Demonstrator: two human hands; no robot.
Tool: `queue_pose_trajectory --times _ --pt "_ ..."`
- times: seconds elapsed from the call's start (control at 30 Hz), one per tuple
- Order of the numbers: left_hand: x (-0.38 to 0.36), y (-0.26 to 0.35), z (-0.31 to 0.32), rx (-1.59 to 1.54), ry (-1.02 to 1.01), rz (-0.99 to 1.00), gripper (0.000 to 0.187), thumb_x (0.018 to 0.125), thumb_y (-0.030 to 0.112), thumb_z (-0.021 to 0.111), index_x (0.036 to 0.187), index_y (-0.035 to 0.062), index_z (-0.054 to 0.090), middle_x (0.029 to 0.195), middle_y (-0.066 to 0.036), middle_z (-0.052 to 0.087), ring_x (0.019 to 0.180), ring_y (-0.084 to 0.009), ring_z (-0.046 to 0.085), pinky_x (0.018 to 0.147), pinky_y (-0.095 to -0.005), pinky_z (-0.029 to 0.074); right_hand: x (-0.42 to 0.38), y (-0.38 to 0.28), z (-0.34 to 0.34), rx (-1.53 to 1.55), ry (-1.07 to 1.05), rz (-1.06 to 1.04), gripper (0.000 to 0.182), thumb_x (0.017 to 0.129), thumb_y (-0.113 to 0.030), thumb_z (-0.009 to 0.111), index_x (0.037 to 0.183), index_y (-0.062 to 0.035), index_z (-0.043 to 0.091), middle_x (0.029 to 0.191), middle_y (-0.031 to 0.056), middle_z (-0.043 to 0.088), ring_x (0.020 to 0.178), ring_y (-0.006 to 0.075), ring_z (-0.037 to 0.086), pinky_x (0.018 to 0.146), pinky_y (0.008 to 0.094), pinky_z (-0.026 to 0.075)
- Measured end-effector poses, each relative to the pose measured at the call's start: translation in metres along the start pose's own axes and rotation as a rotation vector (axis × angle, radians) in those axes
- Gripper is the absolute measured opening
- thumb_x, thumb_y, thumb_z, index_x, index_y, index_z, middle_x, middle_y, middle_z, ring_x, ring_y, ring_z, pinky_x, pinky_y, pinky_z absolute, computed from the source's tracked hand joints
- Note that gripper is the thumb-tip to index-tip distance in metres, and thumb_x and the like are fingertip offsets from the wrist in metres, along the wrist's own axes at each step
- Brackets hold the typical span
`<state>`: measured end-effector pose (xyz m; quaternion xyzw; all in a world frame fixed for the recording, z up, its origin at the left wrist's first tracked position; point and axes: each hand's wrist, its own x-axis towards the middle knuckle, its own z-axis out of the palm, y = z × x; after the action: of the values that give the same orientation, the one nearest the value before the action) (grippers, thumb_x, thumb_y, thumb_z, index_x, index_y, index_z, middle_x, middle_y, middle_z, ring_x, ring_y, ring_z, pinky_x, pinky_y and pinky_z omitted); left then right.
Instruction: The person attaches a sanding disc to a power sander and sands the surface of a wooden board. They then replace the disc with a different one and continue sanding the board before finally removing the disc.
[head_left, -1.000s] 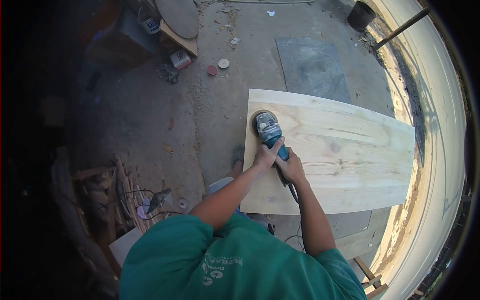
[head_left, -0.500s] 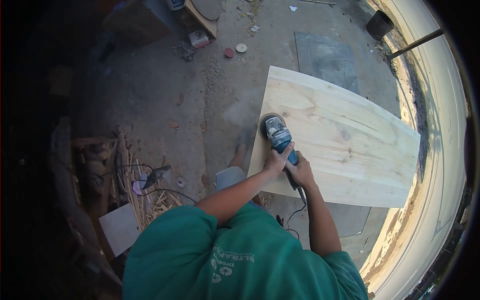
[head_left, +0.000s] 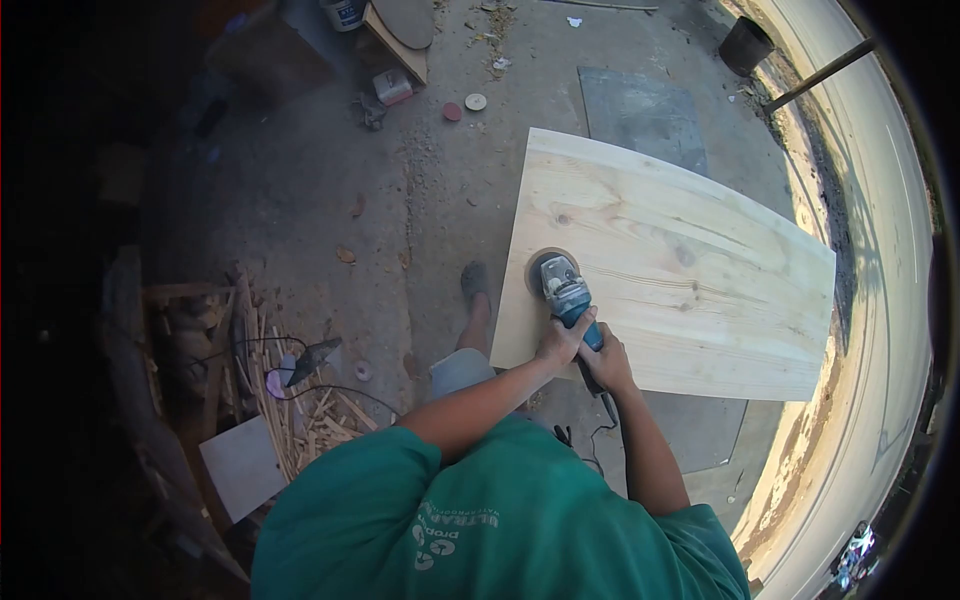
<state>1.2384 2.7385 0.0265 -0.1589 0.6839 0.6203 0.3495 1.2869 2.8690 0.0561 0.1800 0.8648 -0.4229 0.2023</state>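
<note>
A blue and grey power sander (head_left: pixel 566 290) rests with its round disc on the pale wooden panel (head_left: pixel 700 270), near the panel's left edge. My left hand (head_left: pixel 562 342) is closed around the left side of the sander's body. On the other side, slightly farther back, my right hand (head_left: pixel 608 362) grips its handle. A black cord runs down from the tool's rear end. The panel shows wood grain and several knots.
Wood scraps (head_left: pixel 315 420) and a white board (head_left: pixel 243 468) lie at the lower left. My foot (head_left: pixel 474 282) is left of the panel. Beyond are two small discs, a grey sheet (head_left: pixel 645 120), a dark bucket (head_left: pixel 746 46) and a pole (head_left: pixel 820 75).
The sander and both hands have moved toward my body and slightly right across the panel. More of my foot shows, and a colourful shape has appeared at the lower right.
</note>
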Motion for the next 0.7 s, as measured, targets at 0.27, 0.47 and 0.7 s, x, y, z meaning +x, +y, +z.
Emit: queue_pose_trajectory --times 0.27,0.47,0.7 --pt "0.019 0.023 0.073 0.336 -0.241 0.014 0.076 0.080 0.074 0.063 0.090 -0.0016 0.070 0.081 -0.018 0.069 0.079 -0.0272 0.071 0.073 -0.0408 0.055 -0.017 0.060 -0.021 0.334 0.267 0.245 0.047 0.087 -0.042 0.068 0.101 0.0024 0.061 0.082 0.0208 0.070 0.074 0.0296 0.070 0.070 0.0390 0.053" --pt "-0.015 0.030 -0.001 0.113 -0.056 -0.072 0.081 0.079 0.074 0.064 0.097 -0.0044 0.068 0.085 -0.016 0.070 0.078 -0.0238 0.070 0.073 -0.0350 0.055 -0.011 0.000 0.001 0.058 0.071 0.071 0.054 0.085 -0.045 0.069 0.107 0.0026 0.059 0.085 0.0207 0.070 0.078 0.0314 0.070 0.074 0.0412 0.053" --pt "-0.004 0.022 0.045 0.158 -0.272 -0.130 0.089 0.076 0.076 0.065 0.113 -0.0054 0.062 0.094 -0.017 0.070 0.078 -0.0238 0.071 0.065 -0.0353 0.059 -0.033 0.034 -0.016 0.182 0.203 0.186 0.054 0.083 -0.047 0.071 0.104 0.0007 0.060 0.086 0.0230 0.070 0.081 0.0345 0.070 0.075 0.0423 0.053"
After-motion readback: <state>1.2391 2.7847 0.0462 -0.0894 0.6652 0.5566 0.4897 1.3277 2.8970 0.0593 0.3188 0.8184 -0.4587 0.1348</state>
